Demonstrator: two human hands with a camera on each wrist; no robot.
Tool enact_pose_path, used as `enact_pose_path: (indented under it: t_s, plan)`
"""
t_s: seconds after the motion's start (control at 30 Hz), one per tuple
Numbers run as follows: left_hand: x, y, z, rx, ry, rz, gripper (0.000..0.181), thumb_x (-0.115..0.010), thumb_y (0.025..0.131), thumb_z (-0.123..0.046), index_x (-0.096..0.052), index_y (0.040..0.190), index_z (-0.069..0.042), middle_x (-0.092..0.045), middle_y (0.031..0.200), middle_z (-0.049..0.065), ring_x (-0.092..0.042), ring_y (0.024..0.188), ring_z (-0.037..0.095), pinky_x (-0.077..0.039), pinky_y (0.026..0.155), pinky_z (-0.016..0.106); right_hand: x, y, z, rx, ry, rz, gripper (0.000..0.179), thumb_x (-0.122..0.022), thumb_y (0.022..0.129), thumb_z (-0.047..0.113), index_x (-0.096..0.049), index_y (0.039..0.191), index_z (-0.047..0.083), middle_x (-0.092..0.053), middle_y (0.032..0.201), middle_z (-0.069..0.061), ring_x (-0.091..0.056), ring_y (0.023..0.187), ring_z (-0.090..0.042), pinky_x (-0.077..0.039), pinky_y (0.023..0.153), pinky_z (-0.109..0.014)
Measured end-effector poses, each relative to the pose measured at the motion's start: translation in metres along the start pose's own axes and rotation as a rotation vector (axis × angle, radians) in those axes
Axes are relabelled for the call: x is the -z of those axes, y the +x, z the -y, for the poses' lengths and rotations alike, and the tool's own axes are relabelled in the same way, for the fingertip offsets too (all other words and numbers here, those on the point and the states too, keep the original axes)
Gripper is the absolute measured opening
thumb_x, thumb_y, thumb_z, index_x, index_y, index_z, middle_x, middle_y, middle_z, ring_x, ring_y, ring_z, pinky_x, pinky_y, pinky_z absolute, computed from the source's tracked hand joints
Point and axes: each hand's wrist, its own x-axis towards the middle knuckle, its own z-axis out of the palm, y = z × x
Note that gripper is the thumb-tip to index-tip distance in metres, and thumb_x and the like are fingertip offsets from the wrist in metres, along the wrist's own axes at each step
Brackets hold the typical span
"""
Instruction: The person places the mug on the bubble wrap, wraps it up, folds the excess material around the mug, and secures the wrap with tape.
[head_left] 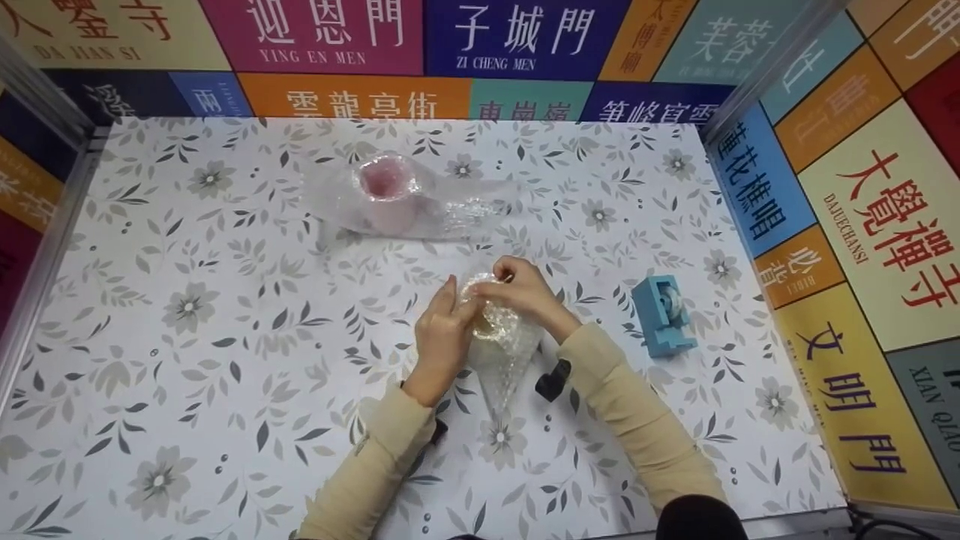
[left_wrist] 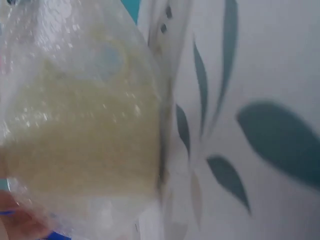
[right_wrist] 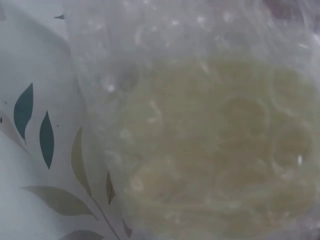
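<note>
A pale yellow cup [head_left: 487, 356] stands in front of me under a loose layer of bubble wrap [head_left: 501, 382], which tapers to a point toward my side of the table. At the left of its top, my left hand [head_left: 444, 330] holds the wrapped cup with the thumb over the rim. My right hand [head_left: 525, 289] pinches the wrap at the far right of the rim. Up close in the left wrist view, the yellow cup [left_wrist: 90, 140] shows through the plastic. The right wrist view is filled by the bubbles of the wrap [right_wrist: 150, 40] over the yellow wall.
Farther back lies a pink cup [head_left: 394, 214] in bubble wrap, its mouth uncovered and a flap of wrap stretching right. A blue tape dispenser [head_left: 660, 319] stands to the right of my right forearm. Printed panels [head_left: 525, 45] wall the back and sides of the flowered table [head_left: 247, 390].
</note>
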Motion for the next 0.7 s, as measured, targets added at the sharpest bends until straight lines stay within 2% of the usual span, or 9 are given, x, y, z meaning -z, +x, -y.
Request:
enact_pose_path:
  t_s: [0.1, 0.17, 0.33, 0.43, 0.57, 0.63, 0.7]
  plan:
    - [0.004, 0.0, -0.007, 0.126, -0.03, 0.081, 0.011, -0.07, 0.073, -0.023, -0.071, 0.08, -0.014, -0.063, 0.101, 0.024, -0.063, 0.086, 0.038, -0.054, 0.057, 0.042, -0.001, 0.0, -0.002, -0.003, -0.004, -0.013, 0.034, -0.077, 0.068, 0.02, -0.044, 0.069, 0.012, -0.042, 0.066, 0.002, -0.041, 0.06, -0.01, -0.036, 0.05, -0.019]
    - [0.005, 0.0, -0.009, 0.17, -0.066, 0.122, 0.013, -0.069, 0.075, -0.024, -0.071, 0.081, -0.013, -0.063, 0.101, 0.025, -0.063, 0.084, 0.039, -0.053, 0.058, 0.044, -0.001, 0.0, -0.003, -0.003, -0.009, -0.019, 0.034, -0.077, 0.069, 0.02, -0.045, 0.07, 0.012, -0.042, 0.067, 0.002, -0.04, 0.061, -0.01, -0.035, 0.051, -0.019]
    - [0.008, 0.002, -0.006, 0.169, -0.191, 0.193, 0.007, -0.068, 0.078, -0.013, -0.07, 0.083, -0.008, -0.06, 0.103, 0.03, -0.062, 0.087, 0.041, -0.053, 0.069, 0.044, 0.0, 0.0, -0.003, 0.021, -0.028, -0.029, 0.034, -0.077, 0.069, 0.02, -0.045, 0.069, 0.012, -0.042, 0.067, 0.002, -0.04, 0.062, -0.011, -0.035, 0.052, -0.02]
    - [0.011, 0.0, -0.002, 0.148, -0.286, 0.235, 0.015, -0.058, 0.077, -0.005, -0.069, 0.087, -0.005, -0.057, 0.107, 0.033, -0.058, 0.095, 0.044, -0.051, 0.077, 0.047, 0.0, 0.0, -0.002, 0.029, -0.028, -0.025, 0.035, -0.077, 0.069, 0.021, -0.044, 0.068, 0.012, -0.042, 0.067, 0.002, -0.04, 0.062, -0.011, -0.034, 0.053, -0.021]
    - [0.012, -0.007, -0.001, 0.157, -0.395, 0.235, 0.024, -0.052, 0.076, -0.007, -0.068, 0.093, -0.002, -0.052, 0.115, 0.034, -0.052, 0.104, 0.047, -0.046, 0.084, 0.052, 0.0, -0.001, -0.003, 0.027, -0.02, -0.027, 0.034, -0.078, 0.069, 0.02, -0.045, 0.068, 0.012, -0.043, 0.068, 0.001, -0.04, 0.064, -0.012, -0.034, 0.055, -0.022]
    - [0.01, -0.011, -0.001, 0.202, -0.448, 0.215, 0.022, -0.052, 0.082, -0.009, -0.068, 0.094, -0.002, -0.051, 0.118, 0.032, -0.049, 0.107, 0.046, -0.042, 0.088, 0.052, -0.001, -0.001, -0.003, 0.026, -0.007, -0.03, 0.034, -0.078, 0.069, 0.02, -0.045, 0.069, 0.012, -0.043, 0.068, 0.001, -0.04, 0.064, -0.012, -0.034, 0.055, -0.022]
    - [0.008, -0.014, -0.002, 0.279, -0.504, 0.19, 0.02, -0.053, 0.085, -0.01, -0.066, 0.097, 0.0, -0.051, 0.12, 0.029, -0.047, 0.111, 0.042, -0.039, 0.093, 0.051, -0.003, -0.001, -0.003, 0.024, 0.0, -0.036, 0.034, -0.078, 0.069, 0.019, -0.045, 0.069, 0.012, -0.043, 0.068, 0.002, -0.04, 0.063, -0.012, -0.034, 0.054, -0.022]
